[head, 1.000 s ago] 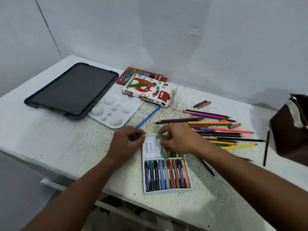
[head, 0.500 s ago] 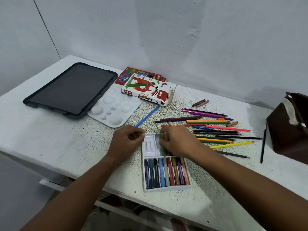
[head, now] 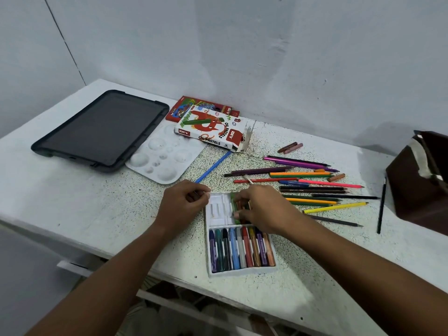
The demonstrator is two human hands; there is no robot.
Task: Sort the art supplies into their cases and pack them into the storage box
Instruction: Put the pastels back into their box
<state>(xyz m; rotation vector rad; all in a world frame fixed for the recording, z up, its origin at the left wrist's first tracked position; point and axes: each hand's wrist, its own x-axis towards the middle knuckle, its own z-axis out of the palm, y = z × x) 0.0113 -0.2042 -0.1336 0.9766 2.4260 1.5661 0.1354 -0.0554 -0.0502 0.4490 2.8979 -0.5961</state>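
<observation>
Hands barely shifted since earlier frames — right hand [head: 264, 209] now deeper over tray's upper row.
Bench [head: 72, 195] carries black tablet [head: 101, 129], white palette [head: 164, 158], oil pastels box [head: 213, 129], loose colored pencils [head: 310, 187] at right, brown storage box [head: 421, 180] at far right edge. White pastel tray [head: 218, 212] near front edge — lower row full. Left hand [head: 181, 204] curled, touching tray's top-left corner; right hand fingers pinch a green pastel [head: 233, 202] in upper row.

2 hands [head: 184, 202], 1 tablet [head: 101, 129], 1 palette [head: 162, 158].
</observation>
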